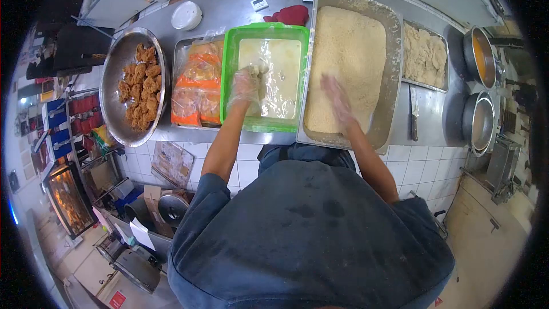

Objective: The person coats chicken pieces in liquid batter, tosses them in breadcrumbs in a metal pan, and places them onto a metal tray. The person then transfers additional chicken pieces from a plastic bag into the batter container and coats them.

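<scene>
My left hand (245, 87), in a clear plastic glove, dips into the milky batter (280, 80) in a bright green tub (305, 51). Its fingers are curled around something coated in batter that I cannot make out. My right hand (337, 100), also gloved, lies with fingers extended on the pale breading flour (349, 40), which fills much of a deep steel pan (392, 40) to the right of the tub. Left of the tub, an orange-and-clear plastic bag of pale food (197, 83) rests in a metal tray.
A steel bowl (108, 91) of fried chicken (139, 88) stands far left. Right are a tray of clumped flour (424, 54), a knife (414, 117) and metal pots (479, 123). Behind are a white lidded tub (186, 16), a timer (259, 4) and a red cloth (289, 15).
</scene>
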Tool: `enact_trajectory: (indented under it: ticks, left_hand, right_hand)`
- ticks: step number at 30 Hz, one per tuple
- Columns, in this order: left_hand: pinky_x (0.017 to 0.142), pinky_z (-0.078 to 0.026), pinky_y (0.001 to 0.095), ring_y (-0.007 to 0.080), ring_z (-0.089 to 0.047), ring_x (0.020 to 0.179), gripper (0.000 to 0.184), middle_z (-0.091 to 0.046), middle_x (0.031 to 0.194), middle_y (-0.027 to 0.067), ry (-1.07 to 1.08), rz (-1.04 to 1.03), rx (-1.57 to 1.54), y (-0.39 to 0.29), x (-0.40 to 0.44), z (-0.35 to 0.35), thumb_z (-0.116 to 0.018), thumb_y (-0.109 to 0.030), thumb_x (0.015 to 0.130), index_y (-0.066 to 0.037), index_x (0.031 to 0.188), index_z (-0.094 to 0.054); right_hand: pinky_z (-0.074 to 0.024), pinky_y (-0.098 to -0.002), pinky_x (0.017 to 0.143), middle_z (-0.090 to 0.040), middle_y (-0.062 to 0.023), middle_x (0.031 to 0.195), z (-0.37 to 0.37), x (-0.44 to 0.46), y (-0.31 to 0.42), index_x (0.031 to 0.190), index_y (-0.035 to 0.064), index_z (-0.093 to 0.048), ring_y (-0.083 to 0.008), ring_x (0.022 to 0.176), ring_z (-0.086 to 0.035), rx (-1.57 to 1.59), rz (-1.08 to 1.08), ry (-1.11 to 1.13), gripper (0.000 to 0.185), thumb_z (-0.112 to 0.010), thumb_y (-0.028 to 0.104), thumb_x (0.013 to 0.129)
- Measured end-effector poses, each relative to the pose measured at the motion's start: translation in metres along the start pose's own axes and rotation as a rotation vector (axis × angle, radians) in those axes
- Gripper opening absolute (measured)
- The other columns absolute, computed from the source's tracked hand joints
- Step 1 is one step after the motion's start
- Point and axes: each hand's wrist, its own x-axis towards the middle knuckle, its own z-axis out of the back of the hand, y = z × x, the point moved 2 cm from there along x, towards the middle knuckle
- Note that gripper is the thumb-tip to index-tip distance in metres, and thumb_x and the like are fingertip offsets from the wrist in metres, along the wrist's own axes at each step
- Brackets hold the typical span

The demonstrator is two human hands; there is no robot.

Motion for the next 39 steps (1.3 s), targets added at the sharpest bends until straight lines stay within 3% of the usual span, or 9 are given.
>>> enact_trajectory:
  ticks: [3, 6, 9, 15, 21, 26, 32, 34, 39]
  left_hand:
    - [0.063, -0.053, 0.0454, 0.0357, -0.068, 0.070, 0.031, -0.070, 0.079, 0.0193, 0.036, 0.140, -0.234, -0.007, 0.001, 0.022, -0.065, -0.032, 0.091, -0.002, 0.087, -0.070]
    - [0.060, -0.052, 0.0437, 0.0312, -0.068, 0.064, 0.026, -0.070, 0.074, 0.0183, 0.024, 0.127, -0.376, -0.030, -0.006, 0.058, -0.066, -0.027, 0.090, -0.002, 0.084, -0.071]
    - [0.061, -0.052, 0.0404, 0.0258, -0.067, 0.063, 0.017, -0.071, 0.073, 0.0161, -0.040, 0.093, -0.470, -0.032, -0.009, 0.072, -0.066, -0.017, 0.089, -0.001, 0.086, -0.072]
    - [0.065, -0.052, 0.0346, 0.0172, -0.066, 0.069, 0.011, -0.071, 0.078, 0.0098, -0.046, 0.125, -0.545, -0.069, -0.015, 0.118, -0.064, -0.004, 0.087, 0.000, 0.094, -0.071]
    - [0.067, -0.051, 0.0303, 0.0139, -0.065, 0.074, 0.013, -0.072, 0.083, 0.0064, -0.082, 0.078, -0.790, -0.088, -0.005, 0.126, -0.062, 0.003, 0.087, 0.002, 0.097, -0.070]
    - [0.069, -0.051, 0.0274, 0.0112, -0.065, 0.075, 0.013, -0.072, 0.086, 0.0056, -0.058, 0.105, -0.908, -0.116, -0.003, 0.142, -0.061, 0.006, 0.087, 0.002, 0.096, -0.070]
    - [0.066, -0.051, 0.0262, 0.0103, -0.064, 0.072, 0.013, -0.071, 0.082, 0.0046, -0.030, 0.132, -0.961, -0.153, -0.007, 0.167, -0.061, 0.006, 0.088, 0.000, 0.094, -0.071]
    - [0.065, -0.051, 0.0263, 0.0104, -0.064, 0.070, 0.012, -0.071, 0.081, 0.0044, -0.036, 0.107, -0.945, -0.155, -0.008, 0.167, -0.061, 0.006, 0.087, 0.000, 0.093, -0.071]
    - [0.064, -0.050, 0.0263, 0.0103, -0.064, 0.070, 0.013, -0.071, 0.081, 0.0044, -0.048, 0.092, -0.980, -0.157, -0.014, 0.167, -0.060, 0.006, 0.087, 0.001, 0.092, -0.071]
  right_hand:
    - [-0.0263, -0.0442, 0.122, -0.040, -0.0210, 0.156, 0.022, 0.075, -0.049, 0.151, 0.0050, -0.041, -0.0354, 0.145, -0.036, -1.072, 0.518, 0.037, 0.053, -0.027, 0.035, 0.110]
    - [-0.0206, -0.0453, 0.124, -0.034, -0.0274, 0.157, 0.003, 0.090, -0.059, 0.155, 0.0063, -0.033, -0.0402, 0.146, -0.032, -1.063, 0.225, -0.075, 0.063, -0.028, 0.047, 0.108]
    - [-0.0138, -0.0432, 0.126, -0.032, -0.0162, 0.162, -0.001, 0.049, -0.034, 0.156, 0.0062, -0.033, -0.0372, 0.149, -0.027, -1.042, -0.093, 0.224, 0.056, -0.023, 0.036, 0.109]
    - [-0.0223, -0.0454, 0.122, -0.036, -0.0167, 0.160, 0.015, 0.009, -0.045, 0.154, 0.0059, -0.037, -0.0305, 0.146, -0.035, -0.387, -0.813, 0.328, 0.073, -0.041, 0.057, 0.102]
    - [-0.0372, -0.0526, 0.113, -0.056, -0.0154, 0.142, 0.026, -0.008, -0.057, 0.141, 0.0074, -0.054, -0.0315, 0.131, -0.053, 0.259, -0.977, 0.131, 0.068, -0.064, 0.054, 0.092]
    - [-0.0485, -0.0544, 0.104, -0.063, -0.0170, 0.131, 0.036, -0.035, 0.001, 0.132, 0.0070, -0.059, -0.0357, 0.115, -0.064, 0.713, -0.688, -0.079, 0.058, -0.063, 0.050, 0.094]
    - [-0.0413, -0.0528, 0.111, -0.060, -0.0192, 0.136, 0.061, -0.030, 0.056, 0.142, 0.0049, -0.049, -0.0364, 0.125, -0.058, 0.939, -0.498, -0.439, 0.062, -0.056, 0.047, 0.097]
    - [-0.0360, -0.0538, 0.114, -0.057, -0.0188, 0.141, 0.080, -0.035, 0.032, 0.144, 0.0063, -0.049, -0.0358, 0.132, -0.052, 0.697, -0.364, -0.476, 0.061, -0.055, 0.046, 0.098]
    - [-0.0315, -0.0542, 0.116, -0.047, -0.0233, 0.150, 0.077, -0.011, 0.013, 0.150, 0.0077, -0.045, -0.0391, 0.141, -0.042, -1.318, 0.628, -0.472, 0.064, -0.049, 0.046, 0.099]
